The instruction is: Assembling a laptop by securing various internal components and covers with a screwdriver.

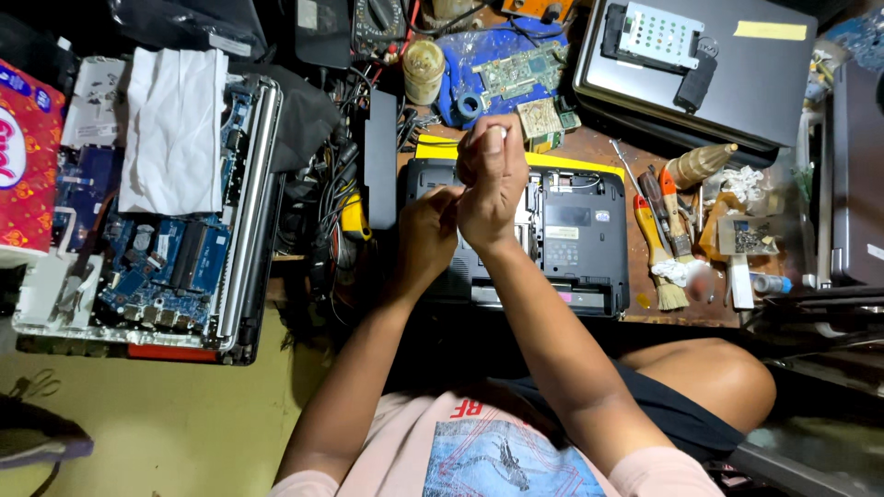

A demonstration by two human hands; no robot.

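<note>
Cluttered with electronics, the wooden workbench (645, 308) fills the upper half of the head view, and the person sits up against its near edge. At nine o'clock an opened silver laptop (166, 248) lies with its blue motherboard bare and a white tissue (170, 129) spread over its upper part, probably to shield it. At two o'clock a closed dark laptop (737, 83) serves as a shelf for a drive caddy (656, 35). Dead centre sits a small black laptop base (571, 239), underside up and panels off, placed right in front of the person for easy reach.

Above it, at twelve o'clock, a blue mat (488, 55) holds a green circuit board (517, 69). At three o'clock a brush (656, 253) and screwdrivers (672, 212) lie side by side, handy to the right hand.

Both hands meet over the black base. The right hand (493, 179) is curled tight, pinching a small white part (502, 132) at its fingertips. The left hand (425, 230) is closed narrow just beside it, touching it; whether it holds anything I cannot tell.
</note>
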